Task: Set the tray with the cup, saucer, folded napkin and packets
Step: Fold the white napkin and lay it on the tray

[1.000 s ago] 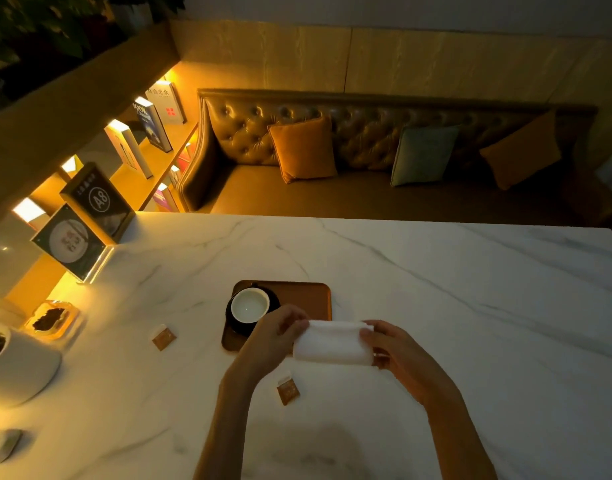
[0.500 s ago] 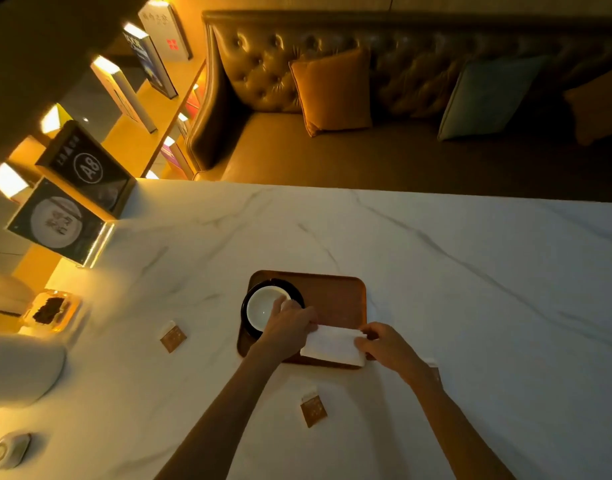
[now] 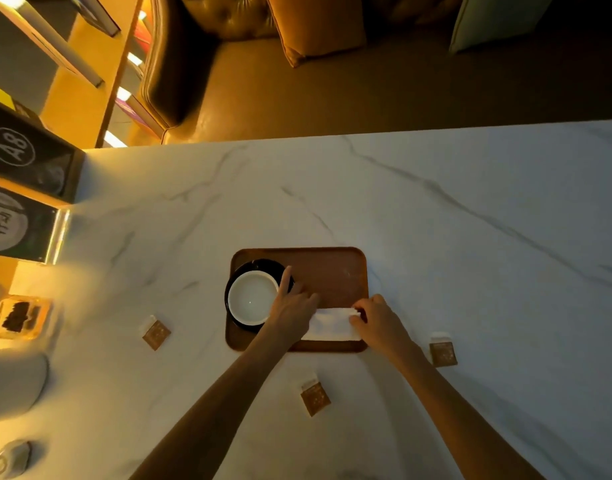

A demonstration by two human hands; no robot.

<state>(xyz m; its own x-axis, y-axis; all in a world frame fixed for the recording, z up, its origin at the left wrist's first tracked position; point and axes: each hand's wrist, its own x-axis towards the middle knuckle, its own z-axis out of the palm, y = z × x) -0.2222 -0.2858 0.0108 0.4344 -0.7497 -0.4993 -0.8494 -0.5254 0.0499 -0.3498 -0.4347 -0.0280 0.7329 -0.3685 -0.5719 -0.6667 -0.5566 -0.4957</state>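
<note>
My right hand point(image 3: 377, 320) pinched the right end of the white napkin point(image 3: 332, 325) with bent fingers point(image 3: 354, 315). My left hand point(image 3: 292, 310) lay over the napkin's left end with one finger stuck out straight beside the cup point(image 3: 252, 296). The other fingers were bent, and I could not tell if they pinched or only pressed. The napkin lay flat on the brown tray point(image 3: 332, 268), along its near rim, and its right end came close to the right rim. The cup stood on the dark saucer point(image 3: 259, 265), right up against the tray's left rim. The far right part of the tray showed bare wood. Three packets lay on the tabletop point(image 3: 470, 237), off the tray: one to the left point(image 3: 155, 334), one between my arms point(image 3: 315, 398), one just beside my right wrist point(image 3: 443, 353). A wide stretch of white tabletop ran from the tray to the far edge, with the sofa point(image 3: 297, 98) past it
</note>
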